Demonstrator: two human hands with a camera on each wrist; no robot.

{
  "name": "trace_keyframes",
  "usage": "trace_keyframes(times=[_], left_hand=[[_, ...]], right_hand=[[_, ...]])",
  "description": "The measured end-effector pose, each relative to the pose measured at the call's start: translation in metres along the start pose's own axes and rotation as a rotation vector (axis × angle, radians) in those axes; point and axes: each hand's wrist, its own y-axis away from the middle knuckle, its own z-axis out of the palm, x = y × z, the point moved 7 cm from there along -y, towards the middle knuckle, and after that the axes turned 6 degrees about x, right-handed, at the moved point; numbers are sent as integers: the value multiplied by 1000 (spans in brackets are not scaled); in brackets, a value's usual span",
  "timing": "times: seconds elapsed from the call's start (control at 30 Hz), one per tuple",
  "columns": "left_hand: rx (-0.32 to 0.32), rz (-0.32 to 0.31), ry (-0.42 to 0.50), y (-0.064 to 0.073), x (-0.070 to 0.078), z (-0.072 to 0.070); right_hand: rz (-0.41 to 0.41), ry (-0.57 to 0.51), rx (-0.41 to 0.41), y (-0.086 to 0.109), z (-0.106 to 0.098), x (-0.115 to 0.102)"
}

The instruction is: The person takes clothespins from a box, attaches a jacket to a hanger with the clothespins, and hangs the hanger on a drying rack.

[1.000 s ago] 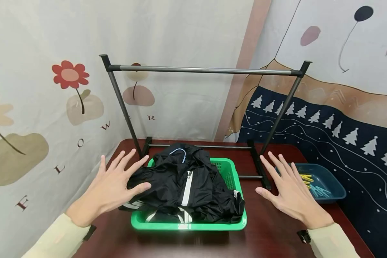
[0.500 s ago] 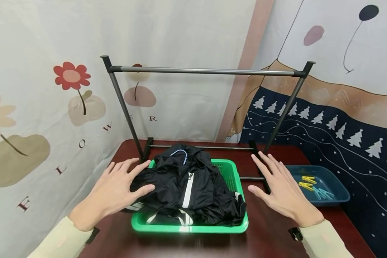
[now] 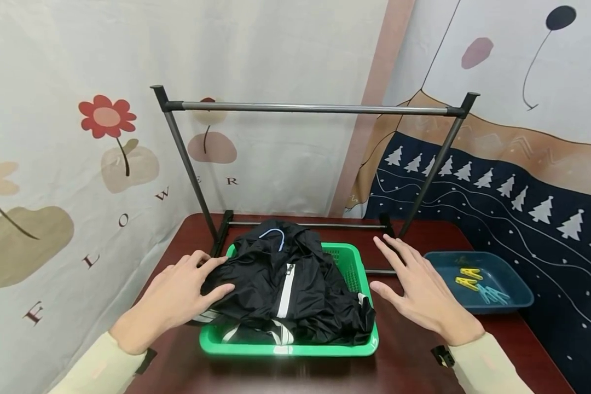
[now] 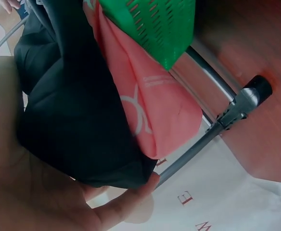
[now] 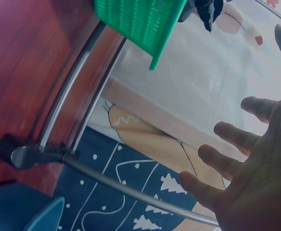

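A black jacket [image 3: 261,290] with a white zip strip lies bunched in a green basket [image 3: 288,350]. A light blue hanger hook [image 3: 274,232] pokes out at its collar. My left hand [image 3: 172,293] is at the jacket's left side, fingers loosely bent; the left wrist view shows its fingers close along the black cloth's edge, and whether they touch cannot be told. In that view a pink cloth [image 4: 155,106] hangs over the basket's side. My right hand [image 3: 421,290] hovers right of the basket, fingers spread and holding nothing.
A metal clothes rack [image 3: 305,108] stands behind and around the basket on the dark red table [image 3: 177,361]. To the right sits a dark blue tray [image 3: 514,279] with yellow clips [image 3: 468,278] and light blue clips [image 3: 492,294]. Printed curtains hang behind.
Both hands have moved inward toward the basket; the left has also lowered to the jacket's side. The right has uncovered more of the tray. Jacket and basket stay put.
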Motion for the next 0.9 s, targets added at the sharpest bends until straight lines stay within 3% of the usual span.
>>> trace_keyframes(times=[0.37, 0.7, 0.9], left_hand=[[48, 40, 1, -3, -2, 8], [159, 117, -7, -4, 1, 6], [168, 131, -32, -6, 3, 7]], right_hand=[[-42, -73, -11, -8, 11, -16], [-73, -74, -27, -17, 16, -32], [-115, -70, -24, -22, 18, -42]])
